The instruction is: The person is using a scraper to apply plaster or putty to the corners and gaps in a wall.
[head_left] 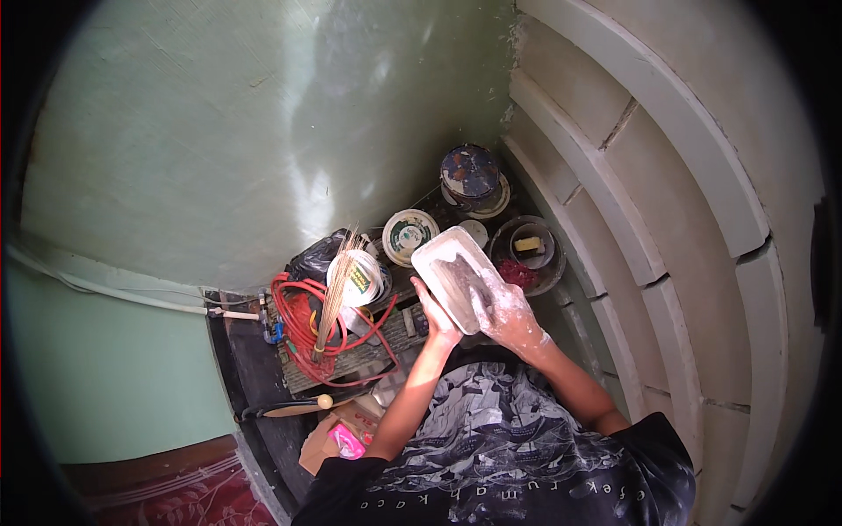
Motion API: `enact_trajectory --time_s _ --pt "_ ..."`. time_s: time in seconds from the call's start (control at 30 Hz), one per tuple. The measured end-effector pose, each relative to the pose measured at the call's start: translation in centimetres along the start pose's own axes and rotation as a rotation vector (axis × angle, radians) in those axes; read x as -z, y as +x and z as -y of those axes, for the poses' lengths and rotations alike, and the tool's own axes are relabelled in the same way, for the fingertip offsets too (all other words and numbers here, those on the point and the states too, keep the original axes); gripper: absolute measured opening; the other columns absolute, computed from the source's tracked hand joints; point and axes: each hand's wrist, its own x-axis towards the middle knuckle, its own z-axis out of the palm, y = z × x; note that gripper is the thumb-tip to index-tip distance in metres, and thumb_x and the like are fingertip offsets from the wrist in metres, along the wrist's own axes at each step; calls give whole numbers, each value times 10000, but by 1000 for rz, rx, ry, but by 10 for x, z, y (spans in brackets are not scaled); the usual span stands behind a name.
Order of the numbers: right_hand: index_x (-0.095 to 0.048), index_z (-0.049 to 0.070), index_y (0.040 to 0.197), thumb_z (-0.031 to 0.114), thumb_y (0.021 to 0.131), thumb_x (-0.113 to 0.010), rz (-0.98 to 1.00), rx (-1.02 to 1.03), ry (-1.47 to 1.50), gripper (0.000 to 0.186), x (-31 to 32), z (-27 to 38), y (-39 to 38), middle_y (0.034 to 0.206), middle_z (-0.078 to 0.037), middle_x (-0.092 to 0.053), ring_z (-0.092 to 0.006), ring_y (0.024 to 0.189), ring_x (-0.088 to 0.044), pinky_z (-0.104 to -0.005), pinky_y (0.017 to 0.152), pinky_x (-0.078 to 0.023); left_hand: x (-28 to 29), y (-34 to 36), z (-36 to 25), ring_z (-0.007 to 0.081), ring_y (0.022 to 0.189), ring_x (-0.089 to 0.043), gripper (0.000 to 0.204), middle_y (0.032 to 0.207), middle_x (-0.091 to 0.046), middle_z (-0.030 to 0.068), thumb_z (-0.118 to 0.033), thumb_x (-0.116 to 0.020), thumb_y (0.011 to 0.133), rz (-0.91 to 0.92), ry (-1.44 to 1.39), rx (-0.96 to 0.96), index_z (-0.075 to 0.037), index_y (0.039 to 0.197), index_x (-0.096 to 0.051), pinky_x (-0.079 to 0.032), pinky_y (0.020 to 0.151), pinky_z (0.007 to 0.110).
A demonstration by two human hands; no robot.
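A shallow white rectangular tray [428,255] is held tilted in front of my chest, with a grey-brown smear across its inside. My left hand [438,317] supports its left side and lower edge, the fingers partly hidden beneath it. On the other side, my right hand [511,317] closes over the tray's right rim, its fingers reaching onto the inner surface. White powder or paste coats the right hand's fingers and wrist. Whether those fingers also pinch something small cannot be made out.
Ahead stand a dark lidded bucket [470,171], a white tub [410,237] and a basin [559,273] holding a yellow sponge [527,244]. Left lie a red hose [279,320], a stick bundle [330,316] and a hammer [239,314]. A ribbed wall [631,219] rises at right.
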Motion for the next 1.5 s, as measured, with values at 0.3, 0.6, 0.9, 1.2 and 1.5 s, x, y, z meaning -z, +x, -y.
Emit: enact_trajectory --time_s 0.3,0.6,0.9,1.2,1.5 --pt "-526 -61 1180 47 805 -623 -64 130 -106 401 1 4 2 759 -242 -622 -404 644 -620 -467 614 -494 3 0 -3 291 1311 -419 781 1455 -410 86 -698 -233 925 16 -51 22 -140 1463 -326 -312 1112 451" --pt "-543 -64 1131 43 798 -620 -70 102 -86 358 4 8 1 755 -248 -614 -414 651 -612 -467 589 -485 5 0 -2 297 1308 -422 756 1453 -409 88 -676 -233 939 36 -47 23 -137 1459 -332 -322 1106 465" --pt "-558 -39 1121 85 828 -612 -90 121 -169 323 6 10 3 755 -231 -616 -404 648 -610 -465 594 -487 -2 -4 -2 292 1307 -422 734 1453 -405 88 -652 -226 953 36 -35 35 -125 1453 -336 -320 1109 462" --pt "-580 -37 1171 106 894 -633 -202 -453 686 316 30 -3 12 1047 -50 -652 -96 932 -585 -280 838 -480 6 2 -9 307 1356 -364 782 1495 -353 91 -687 -218 932 80 -29 46 -138 1486 -273 -275 1134 464" --pt "-464 -6 1313 32 881 -626 -56 -542 1179 463 38 -21 16 1198 -53 -602 -111 1051 -598 -285 916 -501 13 2 0 307 1343 -382 789 1476 -381 100 -695 -229 928 -9 55 -55 -128 1471 -299 -295 1120 460"
